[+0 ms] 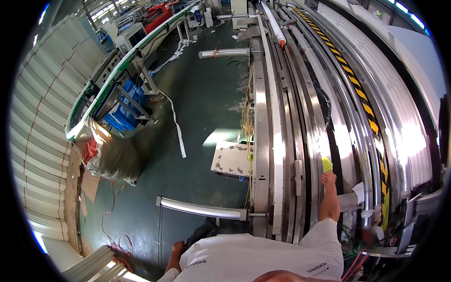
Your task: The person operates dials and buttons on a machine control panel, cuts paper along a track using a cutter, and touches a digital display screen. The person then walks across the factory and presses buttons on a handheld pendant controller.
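My right hand (329,178) reaches forward over the long metal machine bed, its fingers closed on a small bright yellow-green piece (327,163). Whether that piece is cloth or sponge I cannot tell. It lies against a shiny metal rail (315,127) of the machine. Down by my side, near my dark trouser leg, hangs my left hand (178,247). No object shows in it, and its fingers are too small and partly hidden to read.
Metal cylinders (202,208) jut from the machine across the green floor. A speckled white box (230,159) sits beside the bed. Black-and-yellow striped tape (359,89) runs along the rails. A stuffed sack (115,157) stands left, near stacked white profiles (42,127).
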Available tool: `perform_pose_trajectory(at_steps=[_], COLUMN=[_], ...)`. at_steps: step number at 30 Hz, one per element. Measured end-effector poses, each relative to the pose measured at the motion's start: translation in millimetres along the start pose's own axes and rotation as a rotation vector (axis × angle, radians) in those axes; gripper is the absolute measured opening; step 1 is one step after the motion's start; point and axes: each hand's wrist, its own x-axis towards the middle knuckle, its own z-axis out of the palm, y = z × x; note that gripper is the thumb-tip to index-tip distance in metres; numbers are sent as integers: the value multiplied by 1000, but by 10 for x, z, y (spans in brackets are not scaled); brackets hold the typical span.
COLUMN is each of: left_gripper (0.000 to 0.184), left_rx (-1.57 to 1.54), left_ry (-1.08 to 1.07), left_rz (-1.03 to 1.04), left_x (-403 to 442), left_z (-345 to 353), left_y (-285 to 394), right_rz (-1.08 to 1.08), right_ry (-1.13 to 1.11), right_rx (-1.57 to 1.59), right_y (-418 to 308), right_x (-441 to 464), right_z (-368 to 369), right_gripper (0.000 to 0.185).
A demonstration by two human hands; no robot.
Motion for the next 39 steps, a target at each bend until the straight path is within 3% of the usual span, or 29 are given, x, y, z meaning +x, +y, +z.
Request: perform_pose_trajectory(at_steps=[20,26,39], left_gripper=[36,34,33], left_rx=[0,-16,-11], left_ry=[30,5,6], left_rz=[61,-26,-9], left_x=[72,72,42], left_z=[-18,-8,60], left_y=[-28,22,6], right_rz=[-10,-6,-22], right_ry=[36,21,6], right_rx=[55,62,45], right_y=[-63,-50,-38], right_x=[-156,-131,-104], right_z=[57,43,38], right_gripper=[49,49,49])
